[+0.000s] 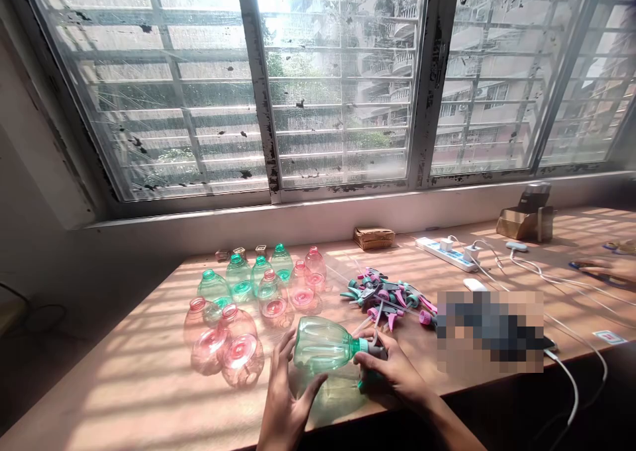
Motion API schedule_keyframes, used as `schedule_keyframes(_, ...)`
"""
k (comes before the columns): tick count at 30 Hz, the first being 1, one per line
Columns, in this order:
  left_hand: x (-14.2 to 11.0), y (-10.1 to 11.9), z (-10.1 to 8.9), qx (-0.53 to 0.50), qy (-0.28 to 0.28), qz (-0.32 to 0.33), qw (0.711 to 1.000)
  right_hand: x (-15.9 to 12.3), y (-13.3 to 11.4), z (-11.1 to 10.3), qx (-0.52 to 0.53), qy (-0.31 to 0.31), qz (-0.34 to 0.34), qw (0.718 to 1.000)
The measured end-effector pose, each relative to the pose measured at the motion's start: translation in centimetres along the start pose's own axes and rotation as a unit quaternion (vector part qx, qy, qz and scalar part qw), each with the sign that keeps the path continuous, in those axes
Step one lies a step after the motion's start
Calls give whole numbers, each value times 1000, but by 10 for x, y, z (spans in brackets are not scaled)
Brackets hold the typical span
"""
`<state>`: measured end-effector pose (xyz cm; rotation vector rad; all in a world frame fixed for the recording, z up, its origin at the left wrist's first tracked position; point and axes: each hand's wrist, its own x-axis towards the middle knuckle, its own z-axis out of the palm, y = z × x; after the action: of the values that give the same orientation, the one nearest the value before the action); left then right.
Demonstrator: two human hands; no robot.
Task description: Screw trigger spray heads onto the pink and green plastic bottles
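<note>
A clear green spray bottle [322, 345] lies on its side in the air just above the table's front edge, its neck pointing right. My right hand [390, 368] is closed around the grey and green spray head [372, 350] at the bottle's neck. At the bottle's base is my left hand [291, 388], cupped with thumb and fingers spread; whether it touches the plastic I cannot tell. Behind my right hand lies a pile of pink, green and grey spray heads [385, 295] with thin tubes. Several open green bottles [242, 285] and pink bottles [241, 345] stand to the left.
A white power strip [447, 253] with plugs and cables lies at the back right. Near it are a brown cardboard box [373, 238] and a cardboard stand [525, 219]. A blurred dark object [489, 328] with a white cable sits right of my hands. Windows line the back.
</note>
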<state>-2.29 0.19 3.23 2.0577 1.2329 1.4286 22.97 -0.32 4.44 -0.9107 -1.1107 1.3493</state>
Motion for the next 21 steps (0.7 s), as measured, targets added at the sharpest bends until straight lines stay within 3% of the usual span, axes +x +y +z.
schedule_keyframes(11, -1, -17, 3, 1, 10, 32, 999, 3, 8, -4, 11, -11, -1, 1000)
schedule_keyframes(21, -4, -17, 2, -32, 8, -4, 999, 0, 0, -2, -26, -9, -22, 999)
